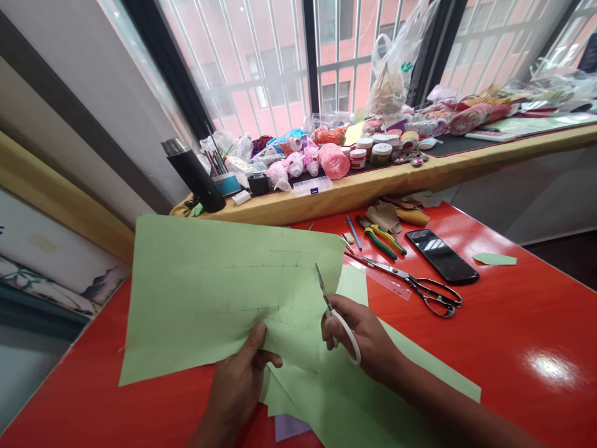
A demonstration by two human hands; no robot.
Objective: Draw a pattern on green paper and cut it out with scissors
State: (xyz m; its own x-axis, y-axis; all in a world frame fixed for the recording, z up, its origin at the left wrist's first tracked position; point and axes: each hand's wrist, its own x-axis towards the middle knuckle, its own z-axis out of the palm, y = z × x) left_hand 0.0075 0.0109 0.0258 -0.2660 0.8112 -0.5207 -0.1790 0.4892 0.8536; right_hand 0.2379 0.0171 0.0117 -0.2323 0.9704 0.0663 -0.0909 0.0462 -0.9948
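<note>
A large sheet of light green paper (pixel 168 280) with faint pencil lines is held up in front of me. My left hand (pixel 245 370) grips its lower edge, thumb on the face and fingers partly behind. In my right hand (pixel 357 333) is a small pair of white-handled scissors (pixel 349 339). Their blades point up and lie at the sheet's right side, near the drawn lines; whether the paper is between them I cannot tell. More green paper (pixel 420 354) lies beneath my right forearm, and a purple piece (pixel 290 427) shows below it.
On the red table (pixel 527 323) lie large metal scissors (pixel 433 292), a black phone (pixel 442 255), green-and-yellow pliers (pixel 382 239), a clear ruler (pixel 387 283) and a green scrap (pixel 494 258). A black thermos (pixel 196 177) and jars (pixel 381 154) stand on the ledge behind.
</note>
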